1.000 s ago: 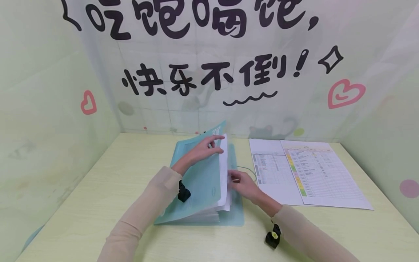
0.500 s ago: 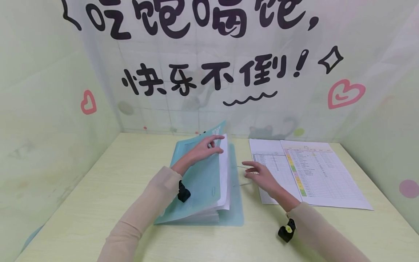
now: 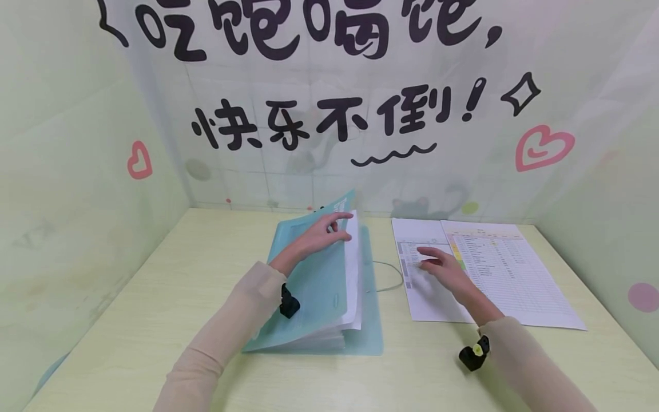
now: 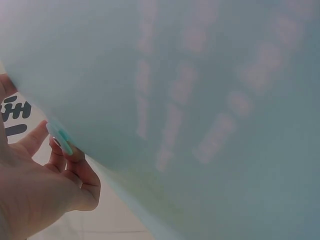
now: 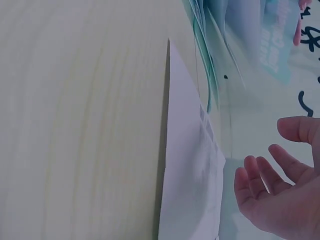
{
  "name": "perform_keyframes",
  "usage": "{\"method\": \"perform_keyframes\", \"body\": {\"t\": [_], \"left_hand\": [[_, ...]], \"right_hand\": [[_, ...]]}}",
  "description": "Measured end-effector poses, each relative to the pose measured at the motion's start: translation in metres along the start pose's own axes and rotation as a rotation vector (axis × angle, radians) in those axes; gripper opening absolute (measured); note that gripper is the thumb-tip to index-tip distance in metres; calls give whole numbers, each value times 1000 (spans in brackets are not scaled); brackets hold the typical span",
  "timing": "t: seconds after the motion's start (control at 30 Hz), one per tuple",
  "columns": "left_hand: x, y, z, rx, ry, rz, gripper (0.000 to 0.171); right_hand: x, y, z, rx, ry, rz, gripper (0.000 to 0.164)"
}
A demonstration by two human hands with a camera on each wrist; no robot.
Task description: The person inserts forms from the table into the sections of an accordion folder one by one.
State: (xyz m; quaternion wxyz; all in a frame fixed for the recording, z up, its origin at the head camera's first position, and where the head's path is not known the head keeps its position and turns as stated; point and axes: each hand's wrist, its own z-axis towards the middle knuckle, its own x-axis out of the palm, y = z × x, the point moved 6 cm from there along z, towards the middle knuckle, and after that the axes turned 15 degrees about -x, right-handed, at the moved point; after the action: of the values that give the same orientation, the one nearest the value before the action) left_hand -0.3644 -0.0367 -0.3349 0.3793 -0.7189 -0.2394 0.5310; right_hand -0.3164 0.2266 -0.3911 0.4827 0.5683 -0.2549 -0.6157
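A translucent teal folder (image 3: 311,280) lies on the table with its front cover raised. My left hand (image 3: 321,234) pinches the upper free edge of that cover; in the left wrist view the raised cover (image 4: 215,90) fills most of the picture. White paper (image 3: 352,297) shows among the folder's leaves under the cover. Over the left one of two printed sheets (image 3: 429,306) hovers my right hand (image 3: 448,273), holding nothing. Its fingers (image 5: 280,162) are loosely bent and apart from the paper in the right wrist view. A second printed sheet (image 3: 525,286) overlaps the first.
A thin elastic cord (image 3: 397,272) loops out from the folder's right edge toward the sheets. The pale wooden table (image 3: 154,297) meets a printed backdrop (image 3: 288,183) behind and at both sides.
My right hand has left the folder's inner leaves and moved right, over the left printed sheet. The cord's loop is in full view now. My left hand and the cover have stayed put.
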Motion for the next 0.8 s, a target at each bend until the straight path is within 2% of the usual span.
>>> {"method": "perform_keyframes", "body": {"t": [0.33,0.57,0.8], "left_hand": [[0,1,1,2,-10,1,47],[0,1,2,3,-2,-6,47],[1,1,3,1,-1,-14,47]], "right_hand": [[-34,-28,-10,116,-66,-19,54],[-56,-40,-19,168,-47,-46,57],[-79,-49,-29,220,-63,-82,57]]}}
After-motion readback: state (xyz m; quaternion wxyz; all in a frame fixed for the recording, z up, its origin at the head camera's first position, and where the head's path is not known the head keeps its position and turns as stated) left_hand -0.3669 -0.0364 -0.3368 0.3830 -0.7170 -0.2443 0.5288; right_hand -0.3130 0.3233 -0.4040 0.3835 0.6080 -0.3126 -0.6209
